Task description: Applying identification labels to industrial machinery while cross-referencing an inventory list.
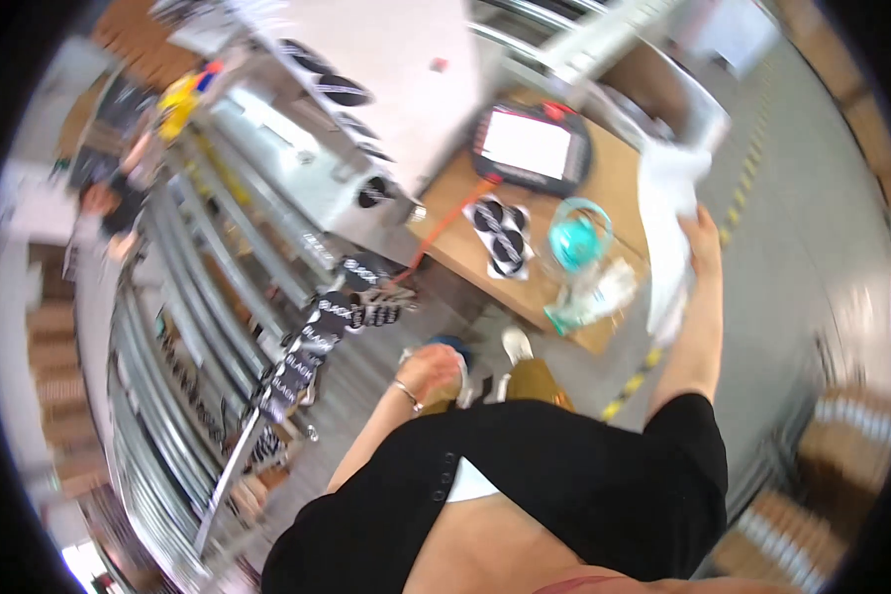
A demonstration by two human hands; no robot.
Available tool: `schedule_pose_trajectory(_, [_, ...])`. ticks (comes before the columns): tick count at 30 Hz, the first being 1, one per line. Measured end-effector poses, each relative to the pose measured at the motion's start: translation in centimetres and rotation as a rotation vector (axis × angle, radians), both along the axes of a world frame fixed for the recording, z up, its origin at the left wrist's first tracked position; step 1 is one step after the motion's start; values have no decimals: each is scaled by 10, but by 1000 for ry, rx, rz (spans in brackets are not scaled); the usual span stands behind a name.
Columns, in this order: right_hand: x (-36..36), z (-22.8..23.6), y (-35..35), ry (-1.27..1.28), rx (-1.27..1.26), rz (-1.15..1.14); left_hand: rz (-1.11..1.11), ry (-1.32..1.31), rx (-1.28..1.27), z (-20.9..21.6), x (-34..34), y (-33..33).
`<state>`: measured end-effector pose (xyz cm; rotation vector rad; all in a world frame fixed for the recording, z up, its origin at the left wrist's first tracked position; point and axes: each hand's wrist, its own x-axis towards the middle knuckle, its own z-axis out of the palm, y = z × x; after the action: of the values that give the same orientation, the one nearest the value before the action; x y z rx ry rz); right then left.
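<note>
1. White crumpled cloth point(668, 223), limp and soft, hanging above the far right edge of the table, gripped at its right side by the right hand point(701, 238).
2. Right hand raised on an outstretched bare forearm, fingers closed around the cloth; most of the fabric spilling to the left of and below the grasp.
3. Left hand point(434, 368) low and near the body, well apart from the cloth, wearing a thin silver bracelet point(407, 395) at the wrist; curled around a small blue-and-white object point(458, 354), too blurred to name.
4. Brown wooden table point(604, 188) lying between the two hands and further ahead, its near corner just beside the lower end of the cloth.
5. On the table: a black handheld control pendant with a bright white screen point(530, 147), a white sheet bearing round black discs point(500, 233), a clear plastic cup with a teal lid point(576, 243), and a crumpled clear plastic bag point(592, 297) at the near edge.
6. To the left: long grey metal conveyor rails point(183, 297) carrying black printed labels point(312, 346).
7. Grey concrete floor point(812, 198) on the right, crossed by a yellow-and-black striped line point(636, 376).
8. Another person point(119, 203), blurred, standing far off at upper left.
</note>
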<state>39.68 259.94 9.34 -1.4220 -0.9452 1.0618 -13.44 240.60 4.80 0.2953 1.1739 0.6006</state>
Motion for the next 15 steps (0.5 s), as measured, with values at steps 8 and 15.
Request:
schedule_pose_trajectory(8, [67,-196,33,-937,-441,262,30,201,-133,6,50,-11])
schedule_pose_trajectory(15, [41,-235,80,-933,-150,199,59,232,-206,21,53,-32])
